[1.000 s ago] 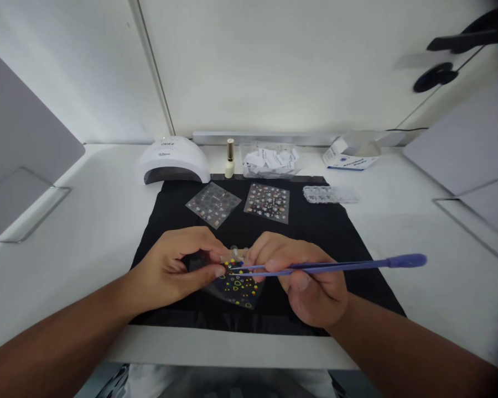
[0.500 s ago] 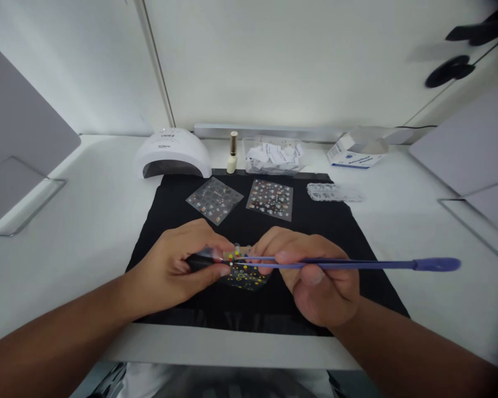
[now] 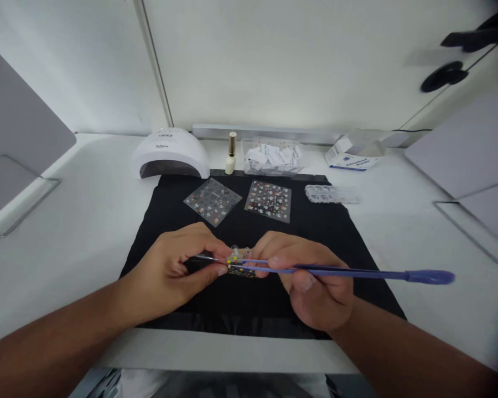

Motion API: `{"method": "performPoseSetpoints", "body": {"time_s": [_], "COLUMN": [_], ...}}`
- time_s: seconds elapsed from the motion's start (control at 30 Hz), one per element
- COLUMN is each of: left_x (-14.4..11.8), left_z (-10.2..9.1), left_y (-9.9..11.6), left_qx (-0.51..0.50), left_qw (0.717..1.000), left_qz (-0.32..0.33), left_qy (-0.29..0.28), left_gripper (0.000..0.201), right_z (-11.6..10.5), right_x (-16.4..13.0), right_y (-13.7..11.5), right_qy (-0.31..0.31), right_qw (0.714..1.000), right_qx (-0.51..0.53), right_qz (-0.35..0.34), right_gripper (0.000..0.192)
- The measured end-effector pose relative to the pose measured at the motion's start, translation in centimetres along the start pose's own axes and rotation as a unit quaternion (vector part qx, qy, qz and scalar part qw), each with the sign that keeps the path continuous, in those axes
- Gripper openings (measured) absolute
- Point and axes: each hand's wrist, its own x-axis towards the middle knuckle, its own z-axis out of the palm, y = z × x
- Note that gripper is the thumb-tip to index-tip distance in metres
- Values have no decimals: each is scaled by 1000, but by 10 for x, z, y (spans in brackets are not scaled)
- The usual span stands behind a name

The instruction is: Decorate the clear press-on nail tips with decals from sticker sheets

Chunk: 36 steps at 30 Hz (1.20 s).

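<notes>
My left hand is closed, its thumb and fingers pinching the left side of a small clear sticker sheet with yellow, red and white dots. My right hand grips purple tweezers, which lie nearly level with their tips pointing left at the sheet. Those tips sit close to my left fingertips; whether they hold a sticker is too small to tell. Right fingertips are close to the sheet's right edge. Beneath both hands lies a black mat.
Two more sticker sheets, a greyish one and a white-dotted one, lie on the mat. Behind stand a white nail lamp, a polish bottle, a clear box of white packets and an open carton. A clear plastic strip lies right.
The dotted sheet has tipped, so its lower part shows much less and looks narrower. Both hands keep their hold, and the tweezers' rear end sits slightly lower.
</notes>
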Motion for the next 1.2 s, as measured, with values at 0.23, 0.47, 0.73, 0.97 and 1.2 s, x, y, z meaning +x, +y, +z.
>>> {"method": "performPoseSetpoints", "body": {"time_s": [0.23, 0.47, 0.73, 0.97, 1.2], "left_x": [-2, -2, -2, -2, -2], "left_z": [0, 0, 1, 0, 0], "left_y": [-1, -2, -4, -2, -2], "left_qx": [2, 3, 2, 5, 5], "left_qw": [1000, 1000, 1000, 999, 999], "left_qz": [7, 6, 22, 32, 28], "left_qy": [0, -7, -12, -22, -26], "left_gripper": [13, 13, 15, 15, 15], "right_z": [-1, -2, 1, 1, 2], "right_x": [0, 0, 2, 1, 1], "right_y": [1, 0, -1, -1, -2], "right_qy": [-6, -9, 2, 0, 0], "right_qw": [1000, 999, 997, 996, 995], "right_qx": [3, 20, 53, 52, 70], "right_qz": [13, 44, 65, 72, 70], "right_gripper": [27, 26, 24, 23, 23]}}
